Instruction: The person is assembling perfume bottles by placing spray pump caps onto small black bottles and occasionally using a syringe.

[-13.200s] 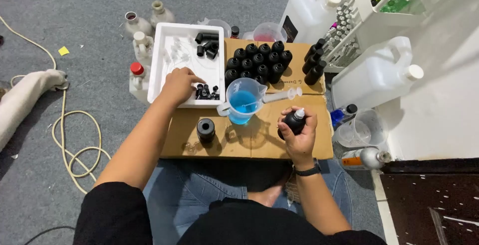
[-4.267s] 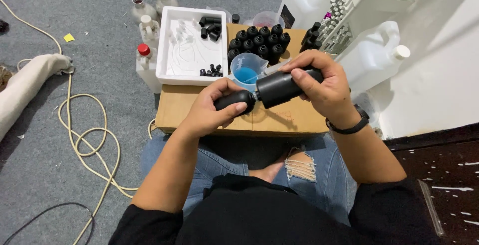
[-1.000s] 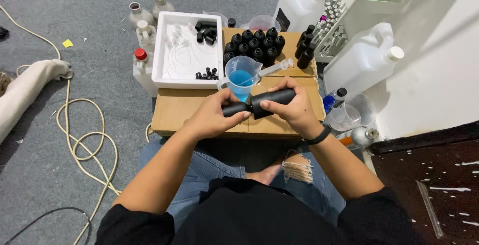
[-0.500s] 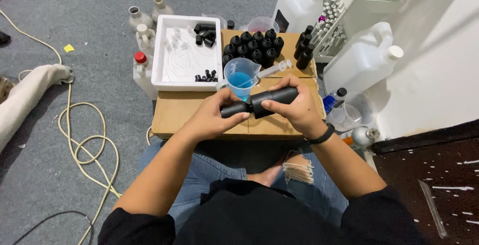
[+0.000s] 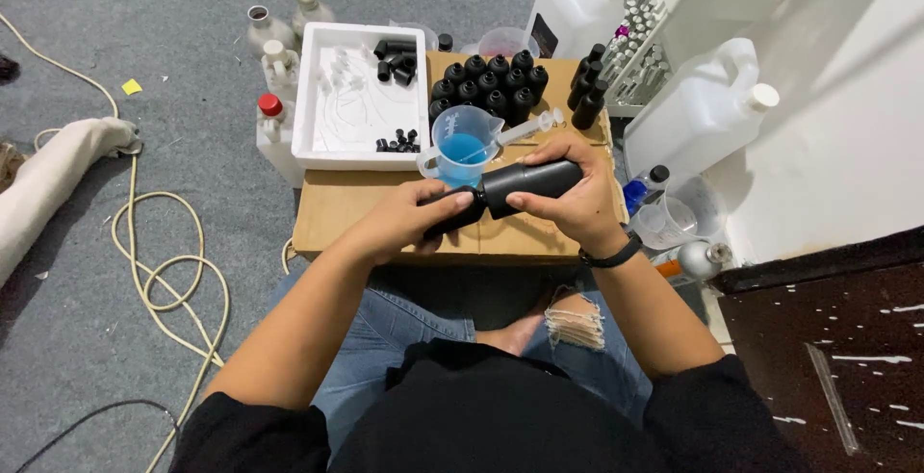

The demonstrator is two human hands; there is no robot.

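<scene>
A: Big stuff first? Cardboard box (image 5: 385,205) sat centre frame as the work surface, grey carpet around it. White jugs (image 5: 707,107) stood upper right. White foam tray (image 5: 318,117) upper left of centre held small black caps and clear tubes.

B: Then the cluster of black bottles (image 5: 486,83) at the box's far edge, all looked capped. Measuring cup (image 5: 464,141) with blue liquid stood just in front of them, a syringe (image 5: 529,127) beside it.

A: Hands? Right hand (image 5: 577,199) had fingers curled around the black cylinder cap (image 5: 529,180), thumb underneath. Left hand (image 5: 409,218) was closed around the black bottle (image 5: 452,213), mostly hidden.

B: Both pieces met end to end, centre frame, above the box.

A: Progress? Judging by it, cap looked nearly seated on this bottle. Couldn't tell if fully closed. Blue liquid remained in the cup.
</scene>
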